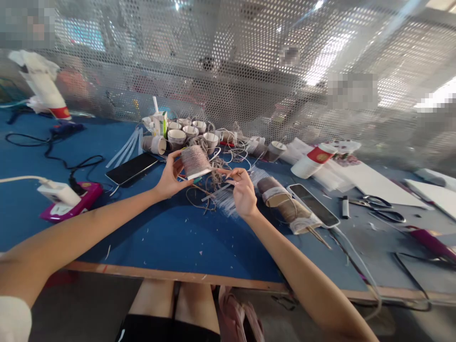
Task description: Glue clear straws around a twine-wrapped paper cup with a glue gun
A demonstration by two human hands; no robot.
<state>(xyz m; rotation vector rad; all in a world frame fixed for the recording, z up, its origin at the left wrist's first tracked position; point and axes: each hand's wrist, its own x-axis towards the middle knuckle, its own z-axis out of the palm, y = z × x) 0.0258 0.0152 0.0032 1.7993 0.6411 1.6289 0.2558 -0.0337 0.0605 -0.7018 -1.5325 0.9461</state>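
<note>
My left hand (170,176) is wrapped round a paper cup (195,161) wound with grey-brown cord. The cup lies tilted on its side above the table, its white rim toward me. Close to its right side is my right hand (242,190), thumb and fingers drawn together and the index finger reaching toward the rim. Whatever those fingers pinch is too thin to make out. Loose grey cord (216,178) hangs in a tangle behind and between the hands. Under my right hand lie thin clear strips (228,202). To its right, more cord-wound cups (272,192) lie on their sides.
Several wrapped cups (177,137) stand behind my hands. A black phone (131,168) and magenta power strip (83,204) lie left. Rightward are a white-edged phone (313,205), scissors (377,203) and a red-banded paper cup stack (313,160). A perforated metal screen (228,71) closes the back.
</note>
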